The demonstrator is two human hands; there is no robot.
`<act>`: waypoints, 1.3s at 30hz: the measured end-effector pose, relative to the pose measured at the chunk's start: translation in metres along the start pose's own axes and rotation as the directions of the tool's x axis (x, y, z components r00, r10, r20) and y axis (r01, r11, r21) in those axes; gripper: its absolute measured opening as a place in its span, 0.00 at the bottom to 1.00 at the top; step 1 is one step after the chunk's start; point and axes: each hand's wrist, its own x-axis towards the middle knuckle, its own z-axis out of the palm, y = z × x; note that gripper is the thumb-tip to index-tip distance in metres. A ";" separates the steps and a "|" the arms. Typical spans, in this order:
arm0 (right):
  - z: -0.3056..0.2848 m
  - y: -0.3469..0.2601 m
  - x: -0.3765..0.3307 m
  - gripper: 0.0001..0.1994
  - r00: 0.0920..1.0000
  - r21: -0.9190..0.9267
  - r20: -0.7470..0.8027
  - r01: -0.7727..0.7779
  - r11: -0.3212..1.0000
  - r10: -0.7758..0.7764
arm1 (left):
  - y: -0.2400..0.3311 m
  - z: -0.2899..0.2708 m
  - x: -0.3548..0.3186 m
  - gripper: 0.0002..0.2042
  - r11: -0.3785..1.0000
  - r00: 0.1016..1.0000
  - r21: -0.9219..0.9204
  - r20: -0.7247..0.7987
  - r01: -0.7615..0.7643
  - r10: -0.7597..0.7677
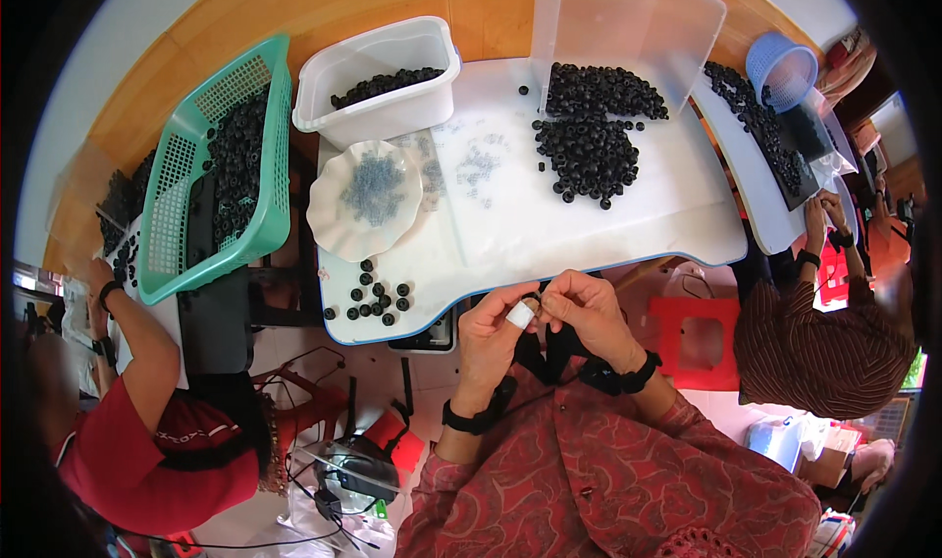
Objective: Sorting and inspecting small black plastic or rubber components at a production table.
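Observation:
My left hand (490, 327) and my right hand (589, 315) meet just off the table's near edge, fingertips pinched close together. White tape or a wrap (520, 314) covers a digit of the left hand. A bit of something dark shows at the left fingertips; what either hand grips is too small and hidden to name. Beyond them on the white table (549, 244) lies a heap of small round black parts (587, 156). Nearer, to the left, several loose black parts (378, 290) are scattered. A wavy-edged white plate (332, 229) holds many tiny clear or bluish pieces (375, 187).
Left of the table stands a green mesh basket (272, 205) of black parts. A white tub (388, 116) sits at the back, beside a clear upright bin (628, 28). Co-workers sit at left (167, 450) and right (824, 342). A red stool (695, 342) stands right.

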 end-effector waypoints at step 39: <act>-0.031 0.015 0.011 0.04 0.947 -0.400 -0.206 0.149 0.904 -0.247 | 0.006 -0.038 0.128 0.11 0.483 0.921 0.875 -0.158 -0.036 0.356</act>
